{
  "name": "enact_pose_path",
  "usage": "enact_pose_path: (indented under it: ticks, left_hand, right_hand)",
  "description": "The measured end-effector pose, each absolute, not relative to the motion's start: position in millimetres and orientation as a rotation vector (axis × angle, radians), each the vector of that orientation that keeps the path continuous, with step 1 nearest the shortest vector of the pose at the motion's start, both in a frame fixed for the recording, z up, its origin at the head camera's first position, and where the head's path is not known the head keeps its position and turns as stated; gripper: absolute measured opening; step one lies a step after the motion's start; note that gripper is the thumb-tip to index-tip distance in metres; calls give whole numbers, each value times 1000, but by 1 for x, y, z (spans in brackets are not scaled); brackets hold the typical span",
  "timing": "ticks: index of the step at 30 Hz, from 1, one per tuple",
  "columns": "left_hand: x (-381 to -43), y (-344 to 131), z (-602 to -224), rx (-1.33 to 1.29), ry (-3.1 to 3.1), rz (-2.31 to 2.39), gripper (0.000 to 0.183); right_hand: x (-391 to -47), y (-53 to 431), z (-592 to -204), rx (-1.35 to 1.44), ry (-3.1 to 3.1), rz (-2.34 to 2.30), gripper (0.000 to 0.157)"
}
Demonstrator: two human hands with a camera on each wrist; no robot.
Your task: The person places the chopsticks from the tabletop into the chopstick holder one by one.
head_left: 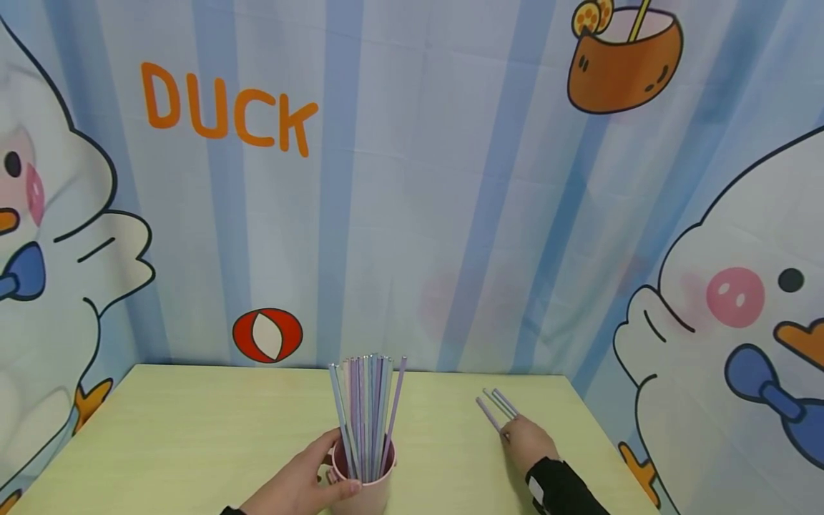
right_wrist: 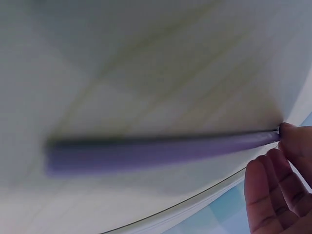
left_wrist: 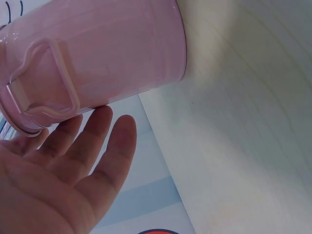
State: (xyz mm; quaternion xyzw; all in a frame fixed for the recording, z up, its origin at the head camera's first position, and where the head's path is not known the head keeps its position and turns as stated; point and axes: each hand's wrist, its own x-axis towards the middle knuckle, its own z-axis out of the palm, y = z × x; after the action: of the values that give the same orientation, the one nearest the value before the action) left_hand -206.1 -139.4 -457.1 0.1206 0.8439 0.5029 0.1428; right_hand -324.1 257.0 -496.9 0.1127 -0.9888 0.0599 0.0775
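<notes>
A pink metal cup (head_left: 363, 497) with a handle stands at the front middle of the table, full of upright purple, blue and pale straws (head_left: 367, 415). My left hand (head_left: 305, 476) holds it at the rim, thumb in front and index finger at the left side. In the left wrist view, the other fingers (left_wrist: 100, 165) reach along the cup's side near its wire handle (left_wrist: 68, 83). To the right, my right hand (head_left: 531, 443) pinches one end of a purple straw (right_wrist: 161, 153). More straws (head_left: 502, 402) lie beside that hand, partly hidden by it; whether it touches them I cannot tell.
The pale yellow wooden table (head_left: 244, 408) ends at a striped blue curtain (head_left: 399, 214) printed with ducks and the word DUCK. The curtain hangs behind the back edge and along both sides.
</notes>
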Motion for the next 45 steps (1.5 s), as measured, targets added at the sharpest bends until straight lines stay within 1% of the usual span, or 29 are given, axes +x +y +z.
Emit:
enact_pose_path:
  ticks: [5,9,16,27,31,38,45]
  left_hand:
    - [-206,-139,-457,338,2432,1453,88]
    - [-206,-139,-457,312,2431,1450,89]
    - [-207,-139,-458,304,2430,1444,90]
    - [-206,-139,-458,322,2428,1449,89]
    - [-205,-139,-457,336,2422,1460,88]
    - [-205,-139,-456,352,2426,1463,87]
    - [-205,-139,-456,340,2423,1461,88]
  right_hand:
    - [-322,250,-498,387,-2938,278,6]
    - [-321,244,-504,443,-2899,324,9]
    - [-317,224,-506,536,-2931,404,10]
    - [-301,192,-479,665,-3002,520,18]
    - [-299,185,-470,710,-2966,632,17]
    - [-295,175,-453,665,-2911,913,15]
    - [-294,163,-434,610,-2779,1206,18]
